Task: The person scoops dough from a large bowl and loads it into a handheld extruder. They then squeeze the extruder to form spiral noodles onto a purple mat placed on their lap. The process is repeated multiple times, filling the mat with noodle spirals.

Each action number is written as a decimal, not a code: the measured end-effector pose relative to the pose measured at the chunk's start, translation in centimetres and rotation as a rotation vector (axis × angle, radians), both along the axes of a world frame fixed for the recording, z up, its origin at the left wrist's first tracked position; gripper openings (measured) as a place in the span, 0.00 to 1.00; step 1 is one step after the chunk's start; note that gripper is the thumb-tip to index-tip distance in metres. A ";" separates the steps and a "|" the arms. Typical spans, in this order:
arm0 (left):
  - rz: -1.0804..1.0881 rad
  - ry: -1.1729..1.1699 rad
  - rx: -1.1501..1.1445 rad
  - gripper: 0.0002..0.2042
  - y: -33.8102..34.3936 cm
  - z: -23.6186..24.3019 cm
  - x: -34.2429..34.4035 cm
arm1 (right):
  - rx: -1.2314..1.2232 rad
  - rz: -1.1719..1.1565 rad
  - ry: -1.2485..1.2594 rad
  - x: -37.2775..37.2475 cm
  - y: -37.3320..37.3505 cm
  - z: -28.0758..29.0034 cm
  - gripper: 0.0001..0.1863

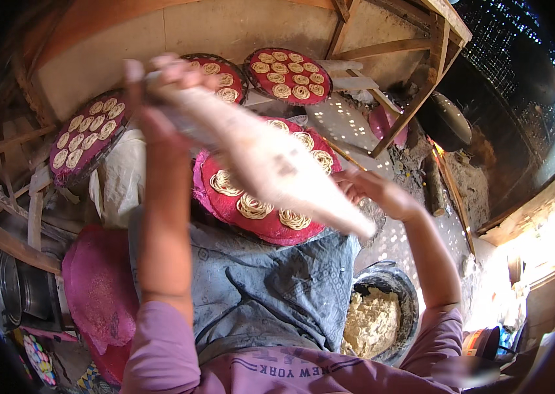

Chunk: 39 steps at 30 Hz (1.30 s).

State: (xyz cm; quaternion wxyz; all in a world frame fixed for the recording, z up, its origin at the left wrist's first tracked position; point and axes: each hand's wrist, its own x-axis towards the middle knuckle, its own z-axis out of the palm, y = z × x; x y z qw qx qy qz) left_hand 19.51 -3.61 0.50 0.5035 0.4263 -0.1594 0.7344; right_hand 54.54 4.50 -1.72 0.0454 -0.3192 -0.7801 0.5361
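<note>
Above the lap, a pale tapered bag (pixel 271 154), blurred, slants across a round red tray (pixel 264 230) and hides part of its coiled strands (pixel 254 207). The left hand (pixel 162 98), its fingers smeared, is closed around the bag's upper end, while the right hand (pixel 382 194) is half curled beside the lower, narrow end, though whether it touches cannot be told. Behind, the bag and left hand partly block another laden tray (pixel 241 95); a bucket (pixel 410 295) of crumbly dough (pixel 372 322) sits near the right forearm.
</note>
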 end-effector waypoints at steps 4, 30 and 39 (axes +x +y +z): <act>0.433 0.374 -0.264 0.25 -12.4 4.5 0.4 | 0.654 0.008 -0.065 -1.5 0.9 -6.3 0.18; 0.313 0.527 -0.635 0.48 -21.6 -5.7 4.7 | 0.247 -0.651 0.441 0.5 0.1 -9.7 0.10; 0.305 0.586 -0.653 0.45 -20.3 -6.8 3.2 | 0.178 -0.866 0.250 2.7 -1.8 -16.6 0.12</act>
